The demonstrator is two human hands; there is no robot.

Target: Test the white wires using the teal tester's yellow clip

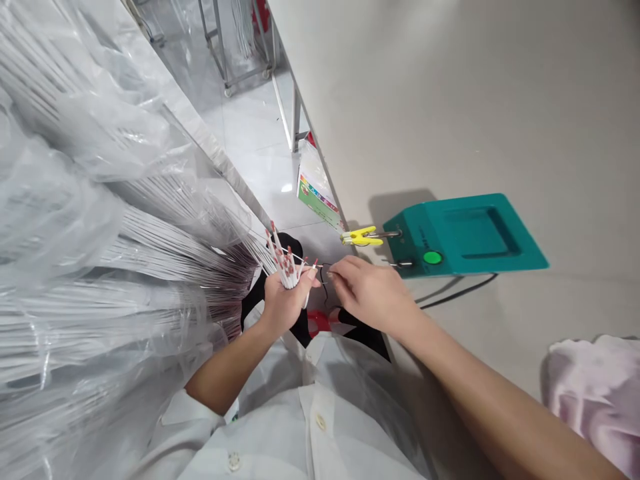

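Note:
My left hand (284,300) is wrapped around a bundle of thin white wires (286,265) whose tips are reddish brown and point up and away from me. One wire stands apart at the thumb, its end toward my other hand. My right hand (367,288) is closed in a pinch just right of it, at the table edge. What sits between those fingertips is too small to make out. A thin dark strand hangs below the gap between the hands. Close to my right hand is a teal tester box (480,259) with a green lit button (433,257) and a yellow clip (363,236).
Many long white wires (155,237) in clear plastic bags lie along my left. The grey table (475,113) spreads to the right, with a pinkish cloth (595,393) at its near right. A printed carton (317,190) and a wheeled metal rack (220,47) stand on the floor beyond.

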